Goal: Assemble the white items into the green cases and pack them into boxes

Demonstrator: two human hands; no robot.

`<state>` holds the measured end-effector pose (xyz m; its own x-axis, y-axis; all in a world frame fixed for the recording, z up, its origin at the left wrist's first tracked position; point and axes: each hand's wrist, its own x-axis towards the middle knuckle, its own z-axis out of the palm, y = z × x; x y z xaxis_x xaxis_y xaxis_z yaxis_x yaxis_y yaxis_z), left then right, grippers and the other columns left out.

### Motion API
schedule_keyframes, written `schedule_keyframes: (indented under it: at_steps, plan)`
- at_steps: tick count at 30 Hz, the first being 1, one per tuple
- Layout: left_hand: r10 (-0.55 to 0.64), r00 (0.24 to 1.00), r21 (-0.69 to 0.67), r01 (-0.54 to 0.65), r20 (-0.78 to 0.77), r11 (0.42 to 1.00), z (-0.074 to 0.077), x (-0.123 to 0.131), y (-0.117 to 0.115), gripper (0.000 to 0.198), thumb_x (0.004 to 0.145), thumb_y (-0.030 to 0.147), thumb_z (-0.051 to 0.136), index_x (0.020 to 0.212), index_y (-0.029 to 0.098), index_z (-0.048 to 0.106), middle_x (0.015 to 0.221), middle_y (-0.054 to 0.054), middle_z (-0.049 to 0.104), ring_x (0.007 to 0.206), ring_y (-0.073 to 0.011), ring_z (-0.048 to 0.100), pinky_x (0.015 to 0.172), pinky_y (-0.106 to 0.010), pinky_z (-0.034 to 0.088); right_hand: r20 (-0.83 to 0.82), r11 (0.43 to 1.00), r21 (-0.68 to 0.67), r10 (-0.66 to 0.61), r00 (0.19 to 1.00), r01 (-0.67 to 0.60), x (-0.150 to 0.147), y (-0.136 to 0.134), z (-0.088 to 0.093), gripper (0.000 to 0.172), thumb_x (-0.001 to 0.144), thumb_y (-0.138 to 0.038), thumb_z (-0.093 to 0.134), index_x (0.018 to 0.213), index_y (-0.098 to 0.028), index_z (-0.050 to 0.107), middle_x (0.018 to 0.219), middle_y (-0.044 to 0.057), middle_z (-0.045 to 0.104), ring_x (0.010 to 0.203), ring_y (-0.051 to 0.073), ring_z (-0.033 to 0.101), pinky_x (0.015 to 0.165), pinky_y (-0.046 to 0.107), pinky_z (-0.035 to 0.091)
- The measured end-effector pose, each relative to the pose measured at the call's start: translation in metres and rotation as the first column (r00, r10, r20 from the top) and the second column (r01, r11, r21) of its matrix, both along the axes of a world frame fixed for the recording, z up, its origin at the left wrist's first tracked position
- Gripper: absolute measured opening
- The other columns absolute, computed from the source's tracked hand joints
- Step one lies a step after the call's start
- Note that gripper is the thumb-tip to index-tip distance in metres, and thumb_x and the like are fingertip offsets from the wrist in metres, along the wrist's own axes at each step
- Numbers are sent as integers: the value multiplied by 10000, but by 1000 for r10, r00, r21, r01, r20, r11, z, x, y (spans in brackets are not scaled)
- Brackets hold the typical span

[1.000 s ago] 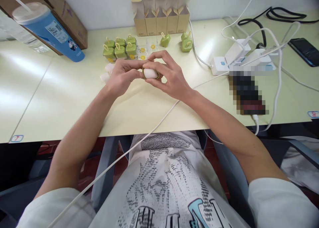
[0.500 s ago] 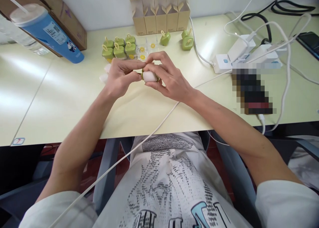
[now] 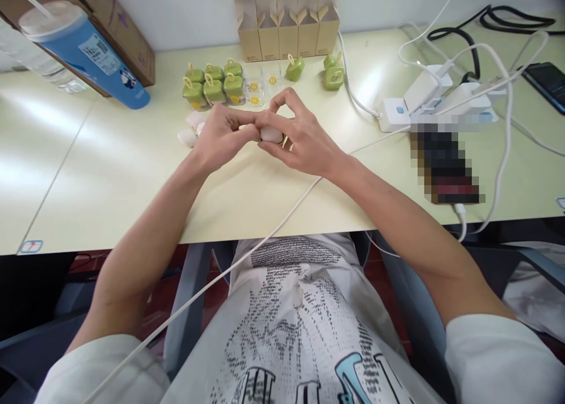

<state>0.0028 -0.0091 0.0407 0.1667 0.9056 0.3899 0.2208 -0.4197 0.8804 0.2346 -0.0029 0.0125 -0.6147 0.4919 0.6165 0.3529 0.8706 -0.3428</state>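
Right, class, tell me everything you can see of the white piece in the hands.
The white piece is small, pale and smooth-looking, with a rounded outline; its material is unclear. A thin olive-green edge shows at its right side. The left hand and right hand pinch it between them above the table, their fingers hiding much of its surface, so its full shape cannot be told.

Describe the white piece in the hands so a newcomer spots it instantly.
Find the upright, open cardboard boxes at the back of the pale table. Nearer the camera, the left hand and right hand meet. The rounded white piece is between their fingers, set apart from the loose white pieces beside the left hand by being held.
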Motion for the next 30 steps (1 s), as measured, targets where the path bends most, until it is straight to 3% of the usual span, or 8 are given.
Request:
schedule_keyframes:
  at_steps: [3,8,13,21,30]
  plan:
    - [-156,988,-121,152,-22,981,1,1,0,181,853,322,880,930,160,858,831,-22,810,1117,-349,820,1083,-536,696,37,1000,12,-7,999,7,-3,3,-3,310,1223,-424,490,1457,-241,578,1549,123,472,1412,307,673,1059,488,698]
    - [-174,982,-144,182,70,973,10,12,-3,136,865,323,866,861,190,836,883,-33,824,1156,-351,807,1096,-558,691,75,990,63,-129,989,125,-10,3,-3,340,1229,-402,455,1448,-207,626,1535,118,555,1334,255,725,1075,424,671]
    - [-187,972,-101,202,141,974,14,20,-5,127,832,339,844,828,212,840,859,-43,807,1063,-330,827,1043,-527,702,17,965,160,-213,977,208,-13,-1,3,369,1221,-428,459,1442,-220,668,1526,89,649,1302,219,756,1092,345,658]
    - [-143,983,-91,154,114,984,18,22,-12,128,832,280,768,872,215,870,908,-30,811,1142,-328,819,1156,-554,662,-16,962,205,-181,983,180,-9,2,-5,442,1245,-426,359,1492,-204,649,1574,119,614,1289,229,801,1076,376,684]
    - [-184,972,-57,193,145,979,20,20,-17,147,839,265,816,944,234,914,939,-31,846,1103,-329,829,1138,-572,680,-55,988,111,-104,993,110,-7,-1,2,434,1231,-418,394,1519,-248,671,1535,117,615,1338,284,762,1077,452,689]
